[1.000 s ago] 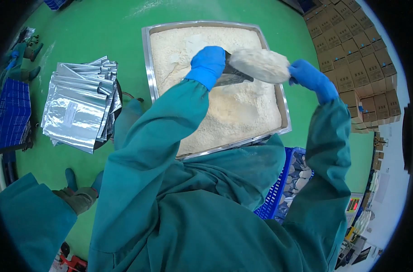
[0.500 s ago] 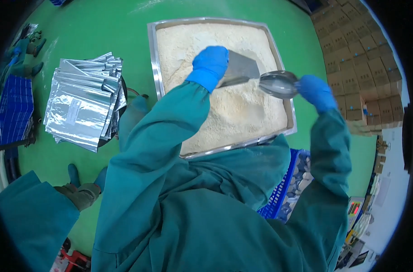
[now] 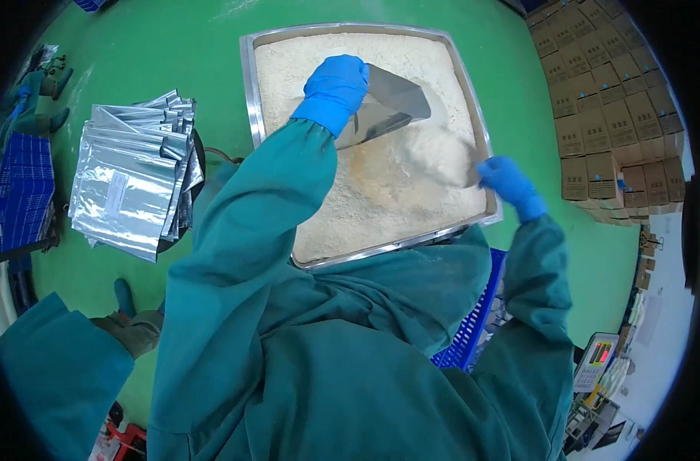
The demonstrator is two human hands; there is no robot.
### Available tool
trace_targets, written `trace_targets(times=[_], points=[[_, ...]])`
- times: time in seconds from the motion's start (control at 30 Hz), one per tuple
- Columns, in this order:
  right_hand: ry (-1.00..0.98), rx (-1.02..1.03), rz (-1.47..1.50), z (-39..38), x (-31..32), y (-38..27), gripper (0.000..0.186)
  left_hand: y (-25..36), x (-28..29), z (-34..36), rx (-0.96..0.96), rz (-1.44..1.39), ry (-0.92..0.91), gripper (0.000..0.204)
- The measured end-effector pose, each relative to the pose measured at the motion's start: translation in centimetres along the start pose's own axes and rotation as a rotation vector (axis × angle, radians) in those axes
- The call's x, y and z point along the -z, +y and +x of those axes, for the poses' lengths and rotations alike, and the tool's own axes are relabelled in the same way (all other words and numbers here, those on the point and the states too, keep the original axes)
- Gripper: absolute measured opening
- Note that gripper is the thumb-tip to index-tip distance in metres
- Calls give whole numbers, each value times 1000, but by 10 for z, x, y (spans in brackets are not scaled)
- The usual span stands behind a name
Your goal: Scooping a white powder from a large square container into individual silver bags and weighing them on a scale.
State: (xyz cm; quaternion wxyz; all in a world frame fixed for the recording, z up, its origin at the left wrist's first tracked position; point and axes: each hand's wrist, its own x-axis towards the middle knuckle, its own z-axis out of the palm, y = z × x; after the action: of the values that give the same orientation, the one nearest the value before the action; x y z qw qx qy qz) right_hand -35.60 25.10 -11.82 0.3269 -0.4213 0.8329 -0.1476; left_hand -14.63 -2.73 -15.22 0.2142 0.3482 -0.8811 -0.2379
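Note:
My left hand (image 3: 336,91) is closed on a grey metallic item (image 3: 392,96), apparently an open foil bag, held over a metal tray (image 3: 251,92) of pale powder (image 3: 396,215). My right hand (image 3: 507,180) grips a scoop at the tray's right side; its bowl, blurred, is heaped with powder (image 3: 440,154) and sits at the powder's surface, just below and right of the grey item. A hollow with a yellower patch shows in the powder between and below the hands.
Left are a stack of foil bags (image 3: 127,184) and blue crates (image 3: 23,192). Another person's green sleeve (image 3: 58,361) and boots show at left. A blue basket (image 3: 473,315) is below the tray. Cartons (image 3: 603,115) are stacked right, a scale (image 3: 595,361) lower right.
My left hand has moved slightly up and left. My right hand has come down; the scoop, raised full earlier and bare half a second ago, is now low in the tray with powder on it.

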Motion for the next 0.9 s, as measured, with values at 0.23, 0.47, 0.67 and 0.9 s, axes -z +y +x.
trace_targets(times=[0.23, 0.47, 0.67, 0.9], points=[[8, 34, -511, 12, 87, -128, 39, 15, -6, -10, -17, 37, -81, 33], [246, 212, -857, 20, 45, -184, 34, 15, -3, -10, 37, 43, -76, 32], [22, -96, -697, 3, 91, -125, 39, 11, -1, 0, 44, 28, -99, 31], [194, 156, 10, 103, -38, -112, 52, 51, 33, -45, 207, 352, -423, 30]])
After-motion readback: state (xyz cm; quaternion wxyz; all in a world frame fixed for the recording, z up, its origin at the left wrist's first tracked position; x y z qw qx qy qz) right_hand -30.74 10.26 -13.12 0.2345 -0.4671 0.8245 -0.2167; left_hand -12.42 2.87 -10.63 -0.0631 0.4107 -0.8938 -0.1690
